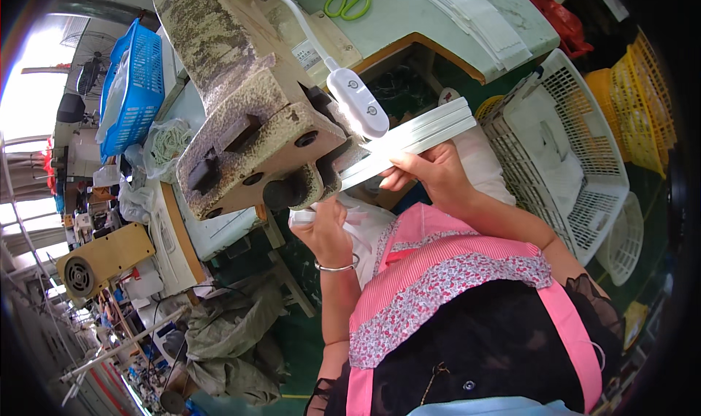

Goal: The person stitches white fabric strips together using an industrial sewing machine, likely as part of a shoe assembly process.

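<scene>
Worktable (398,14), one machine (252,102).
Flat white strips (442,126) are pinched by the right hand (442,175); what the left hand (327,233) holds is unclear.

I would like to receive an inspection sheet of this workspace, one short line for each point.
Surface: pale green tabletop, bearing green-handled scissors and a fanned stack of white strips.
Job's things: flat white bands beside the worn machine head.
Clutter: crumpled grey-green cloth, lower left.
Hands: right hand holds the bands; left hand is below the machine head, its grip unclear.
Cables: too small to trace.
Surroundings: blue basket, left; yellow basket, right.
</scene>
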